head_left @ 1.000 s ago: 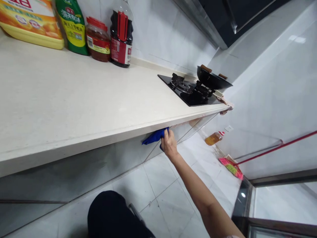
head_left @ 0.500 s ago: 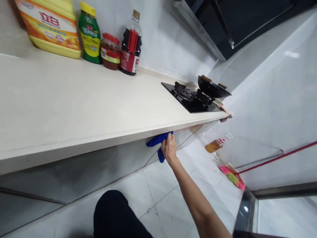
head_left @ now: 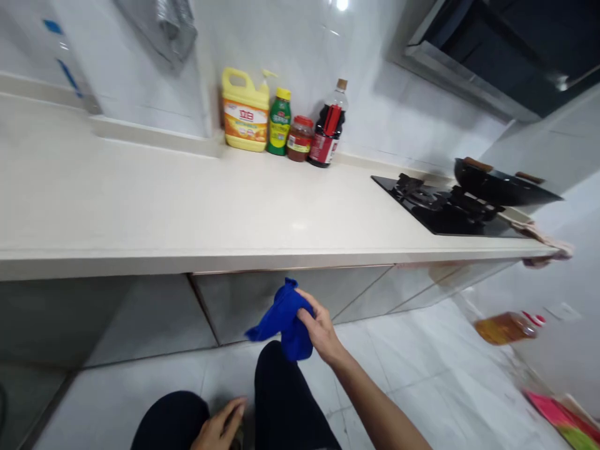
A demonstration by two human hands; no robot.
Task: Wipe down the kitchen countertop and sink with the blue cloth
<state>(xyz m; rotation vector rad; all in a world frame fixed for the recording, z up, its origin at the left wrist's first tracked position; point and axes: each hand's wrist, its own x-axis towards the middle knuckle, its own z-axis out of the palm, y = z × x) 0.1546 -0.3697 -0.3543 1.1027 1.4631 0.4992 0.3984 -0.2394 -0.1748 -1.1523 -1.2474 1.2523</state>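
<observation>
A bunched blue cloth (head_left: 284,315) is gripped in my right hand (head_left: 322,328), its thumb on top and loose ends hanging to the left and below. The hand is in front of the cabinet doors (head_left: 253,294), just under the counter's front edge; the cloth appears apart from them. Low down between my dark-clad knees is my left hand (head_left: 220,428), partly cut off by the bottom of the view. Its fingers are stretched out and hold nothing that I can see.
On the pale countertop (head_left: 187,206) stand a yellow detergent jug (head_left: 245,119), a green bottle (head_left: 279,125), a red-lidded jar (head_left: 300,140) and a dark sauce bottle (head_left: 328,128). A wok (head_left: 501,185) sits on the gas stove (head_left: 450,209). An oil bottle (head_left: 506,328) stands on the floor.
My right hand has drawn the cloth back from the cabinet front beneath the counter edge. My left hand has come into view, and the view has swung left.
</observation>
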